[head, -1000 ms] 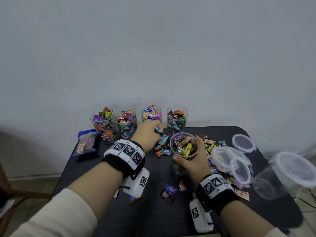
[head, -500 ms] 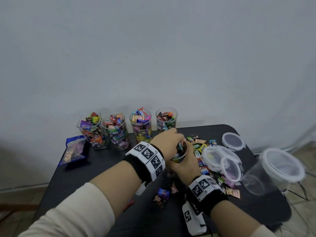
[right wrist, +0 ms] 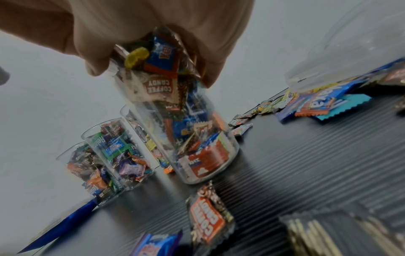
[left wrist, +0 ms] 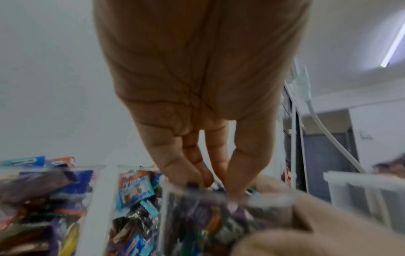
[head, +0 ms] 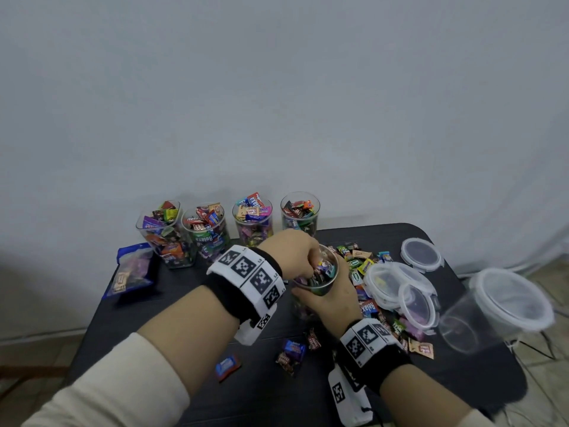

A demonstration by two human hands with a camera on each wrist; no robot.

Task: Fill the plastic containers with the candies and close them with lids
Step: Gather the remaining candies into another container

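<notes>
While the right hand (head: 328, 298) wraps its curled fingers round the container (right wrist: 181, 124) near its rim, the left hand (head: 292, 254) dips pressed-together fingertips (left wrist: 236, 183) into the candies (head: 321, 271) at its mouth.

That container stands upright on the black ribbed table (head: 172, 315), which is pushed against a plain pale wall (head: 277, 103). Behind the container, four filled jars (head: 254, 221) line the wall edge; beside it to the right lie loose sweets (head: 361, 266) and clear lids (head: 420, 255); to its left, a blue bag (head: 132, 269).
</notes>
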